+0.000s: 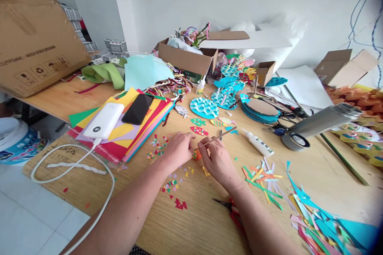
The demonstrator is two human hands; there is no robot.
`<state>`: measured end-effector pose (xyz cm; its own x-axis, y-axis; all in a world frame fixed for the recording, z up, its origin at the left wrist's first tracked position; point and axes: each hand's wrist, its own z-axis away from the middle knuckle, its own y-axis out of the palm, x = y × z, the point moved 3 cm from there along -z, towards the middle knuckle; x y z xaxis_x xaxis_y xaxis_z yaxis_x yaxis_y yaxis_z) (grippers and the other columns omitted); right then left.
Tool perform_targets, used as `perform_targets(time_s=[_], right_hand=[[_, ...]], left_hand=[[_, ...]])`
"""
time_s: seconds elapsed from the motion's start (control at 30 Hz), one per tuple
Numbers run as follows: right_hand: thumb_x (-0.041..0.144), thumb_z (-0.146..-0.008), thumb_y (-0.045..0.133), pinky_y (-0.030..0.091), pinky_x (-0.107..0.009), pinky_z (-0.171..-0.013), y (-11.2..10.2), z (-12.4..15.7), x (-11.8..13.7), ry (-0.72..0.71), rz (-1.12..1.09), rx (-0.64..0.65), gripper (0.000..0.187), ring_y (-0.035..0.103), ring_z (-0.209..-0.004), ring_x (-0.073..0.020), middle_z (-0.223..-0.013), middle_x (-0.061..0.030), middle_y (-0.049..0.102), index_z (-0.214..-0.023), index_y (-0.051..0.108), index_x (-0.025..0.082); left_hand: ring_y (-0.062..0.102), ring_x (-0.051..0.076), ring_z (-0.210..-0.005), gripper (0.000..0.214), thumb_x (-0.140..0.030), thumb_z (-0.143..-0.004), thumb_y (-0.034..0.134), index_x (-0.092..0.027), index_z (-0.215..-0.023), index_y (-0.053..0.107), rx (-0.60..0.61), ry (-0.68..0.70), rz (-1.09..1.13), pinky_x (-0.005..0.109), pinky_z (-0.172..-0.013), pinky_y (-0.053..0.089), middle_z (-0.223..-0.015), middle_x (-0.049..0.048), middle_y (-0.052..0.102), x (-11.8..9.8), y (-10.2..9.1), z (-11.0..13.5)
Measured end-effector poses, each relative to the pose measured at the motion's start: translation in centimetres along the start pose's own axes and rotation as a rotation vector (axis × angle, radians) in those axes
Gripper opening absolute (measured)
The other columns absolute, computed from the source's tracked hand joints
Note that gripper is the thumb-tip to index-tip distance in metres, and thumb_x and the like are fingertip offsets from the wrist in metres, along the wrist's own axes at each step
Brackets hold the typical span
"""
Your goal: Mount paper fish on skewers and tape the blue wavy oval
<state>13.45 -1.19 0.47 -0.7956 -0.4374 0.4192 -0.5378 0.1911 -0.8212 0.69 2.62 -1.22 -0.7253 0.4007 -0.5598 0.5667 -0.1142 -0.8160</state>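
Our desk (pixel 197 219) sits against a white wall (pixel 167 0), littered with paper scraps (pixel 263 177). Our left hand (pixel 178 148) pinches an orange cutout (pixel 196 154); our right hand (pixel 218 160) grips a thin stick (pixel 220 136).

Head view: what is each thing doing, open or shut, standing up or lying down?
left hand, fingers curled, touching the orange paper piece
right hand, pinching the stick
glue bottle, lying on its side
metal flask, lying on its side
phone, screen dark, flat on the coloured paper
power bank, white cable plugged in
cardboard box, flaps open
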Motion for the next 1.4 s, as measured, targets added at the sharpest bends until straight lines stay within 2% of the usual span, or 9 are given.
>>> perform_targets(time_s=[0.27, 0.63, 0.9, 1.4], right_hand=[[0.020, -0.093, 0.040, 0.040, -0.034, -0.073, -0.27, -0.06, 0.03, 0.010, -0.042, 0.016, 0.024, 0.052, -0.077, -0.0196, -0.074, -0.0047, 0.060, -0.070, 0.047, 0.021], [0.021, -0.093, 0.038, 0.040, -0.036, -0.076, -0.46, -0.03, 0.07, 0.012, 0.005, 0.049, 0.022, 0.054, -0.075, -0.0200, -0.075, -0.0059, 0.061, -0.076, 0.052, 0.020], [0.019, -0.093, 0.038, 0.041, -0.035, -0.076, -0.46, -0.10, 0.15, 0.003, -0.023, 0.057, 0.023, 0.053, -0.078, -0.0202, -0.075, -0.0055, 0.061, -0.074, 0.051, 0.020], [0.021, -0.093, 0.038, 0.042, -0.034, -0.073, -0.67, -0.24, 0.40, -0.021, -0.044, 0.061, 0.025, 0.054, -0.077, -0.0198, -0.075, -0.0058, 0.062, -0.073, 0.053, 0.021]], left_hand=[[0.061, 0.020, -0.087, 0.035, -0.009, -0.073, 0.055, -0.017, -0.106, 0.064, -0.009, -0.034, -0.047, 0.031, -0.085, 0.046, -0.082, 0.0048, 0.069, -0.21, 0.31, 0.05], [0.061, 0.021, -0.084, 0.034, -0.009, -0.073, 0.054, -0.015, -0.105, 0.065, -0.024, -0.030, -0.035, 0.032, -0.083, 0.046, -0.076, 0.0040, 0.068, -0.23, 0.29, 0.01], [0.060, 0.021, -0.087, 0.035, -0.009, -0.073, 0.053, -0.015, -0.105, 0.065, 0.041, -0.058, -0.027, 0.031, -0.081, 0.047, -0.079, 0.0057, 0.068, -0.22, -0.11, -0.03], [0.061, 0.021, -0.086, 0.032, -0.012, -0.073, 0.056, -0.016, -0.104, 0.065, 0.039, -0.071, -0.032, 0.032, -0.083, 0.046, -0.078, 0.0053, 0.068, -0.27, 0.13, -0.04]])
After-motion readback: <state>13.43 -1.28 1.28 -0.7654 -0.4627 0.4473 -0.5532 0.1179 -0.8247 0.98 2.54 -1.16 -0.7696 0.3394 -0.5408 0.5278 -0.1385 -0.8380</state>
